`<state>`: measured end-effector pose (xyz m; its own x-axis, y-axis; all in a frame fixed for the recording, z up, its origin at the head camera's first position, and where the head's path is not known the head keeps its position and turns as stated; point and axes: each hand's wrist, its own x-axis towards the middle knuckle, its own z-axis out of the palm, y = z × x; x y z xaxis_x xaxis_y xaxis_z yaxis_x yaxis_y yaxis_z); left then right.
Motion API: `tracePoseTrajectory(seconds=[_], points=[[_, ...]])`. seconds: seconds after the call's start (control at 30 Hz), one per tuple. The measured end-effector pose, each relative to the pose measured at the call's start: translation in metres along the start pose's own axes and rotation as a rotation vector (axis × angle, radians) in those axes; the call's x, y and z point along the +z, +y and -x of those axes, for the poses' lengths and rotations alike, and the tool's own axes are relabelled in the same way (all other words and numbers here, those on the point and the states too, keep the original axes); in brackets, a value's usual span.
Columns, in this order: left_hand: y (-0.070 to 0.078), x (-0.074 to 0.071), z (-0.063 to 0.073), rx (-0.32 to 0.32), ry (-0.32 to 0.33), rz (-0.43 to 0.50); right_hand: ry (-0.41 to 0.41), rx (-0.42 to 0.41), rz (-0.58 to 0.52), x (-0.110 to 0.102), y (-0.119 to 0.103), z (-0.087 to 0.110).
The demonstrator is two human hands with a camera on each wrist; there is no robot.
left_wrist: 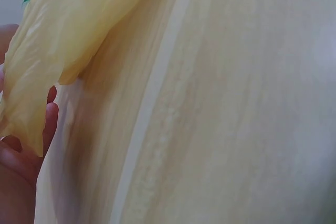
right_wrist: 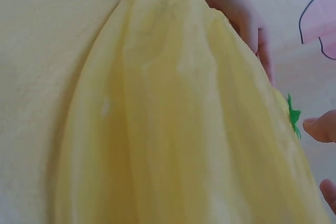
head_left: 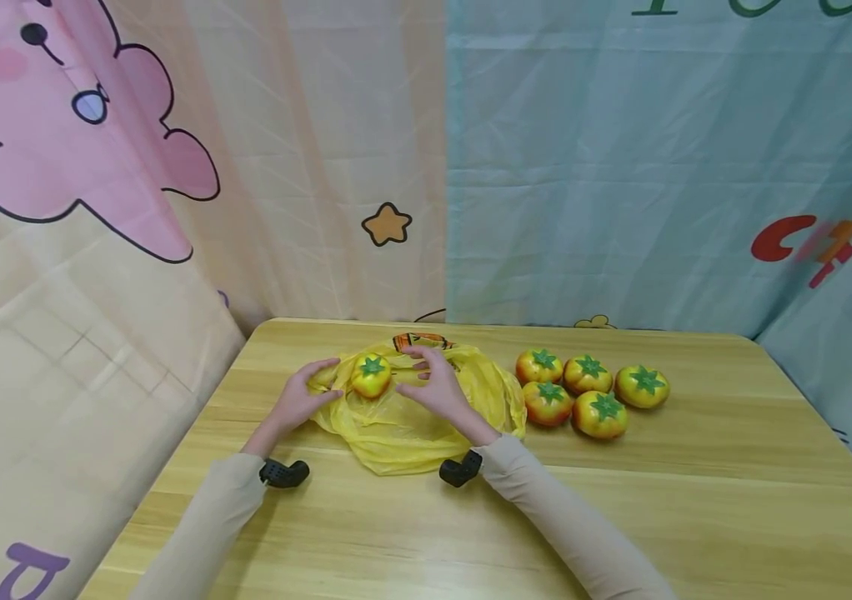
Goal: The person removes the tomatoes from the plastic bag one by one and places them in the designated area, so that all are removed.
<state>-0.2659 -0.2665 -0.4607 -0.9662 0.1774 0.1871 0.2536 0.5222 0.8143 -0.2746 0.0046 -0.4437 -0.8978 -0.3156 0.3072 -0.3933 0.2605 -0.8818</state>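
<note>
A crumpled yellow plastic bag [head_left: 403, 446] lies on the table, with one yellow-orange tomato-like fruit [head_left: 371, 377] with a green star-shaped top at its left part. My left hand [head_left: 302, 396] is at the bag's left edge, thumb and fingers spread apart beside the fruit. In the left wrist view, bag film [left_wrist: 68, 30] hangs across part of the fingers. On the other side of the fruit, my right hand [head_left: 437, 385] hovers over the bag with fingers spread, nothing between them. Its fingertips show at the right wrist view's edge, close to the fruit's green top [right_wrist: 294, 116] but apart.
Several similar fruits [head_left: 601, 415] sit in a cluster right of the bag. The wooden table [head_left: 411, 533] meets hanging patterned cloth [head_left: 321, 208] at the back and sides. Orange and black print [head_left: 420, 341] shows at the bag's far edge.
</note>
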Motion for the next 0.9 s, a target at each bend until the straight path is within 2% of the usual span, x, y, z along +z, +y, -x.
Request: tracePoseTrajectory(seconds=[0.07, 0.1, 0.3, 0.33, 0.53, 0.63, 0.8, 0.9], points=[[-0.001, 0.000, 0.000, 0.003, 0.002, 0.002, 0.000, 0.003, 0.008, 0.002, 0.000, -0.001], [0.005, -0.001, 0.001, 0.002, 0.001, 0.001, 0.000, 0.009, 0.013, 0.003, 0.001, -0.002], [0.009, -0.001, 0.003, -0.002, 0.001, -0.009, -0.011, 0.026, 0.019, 0.010, 0.003, -0.006], [0.006, 0.000, 0.002, -0.003, 0.003, -0.008, -0.016, 0.030, 0.019, 0.011, 0.002, -0.007], [0.037, -0.002, 0.011, -0.008, -0.005, -0.018, -0.040, 0.079, 0.057, 0.020, -0.004, -0.011], [0.046, -0.002, 0.013, -0.020, -0.011, -0.018, -0.042, 0.104, 0.062, 0.024, -0.009, -0.013], [0.042, -0.003, 0.012, -0.023, -0.008, -0.024, -0.031, 0.133, 0.053, 0.031, -0.013, -0.015], [0.026, -0.001, 0.008, -0.021, -0.001, -0.017, -0.016, 0.158, 0.045, 0.036, -0.013, -0.017]])
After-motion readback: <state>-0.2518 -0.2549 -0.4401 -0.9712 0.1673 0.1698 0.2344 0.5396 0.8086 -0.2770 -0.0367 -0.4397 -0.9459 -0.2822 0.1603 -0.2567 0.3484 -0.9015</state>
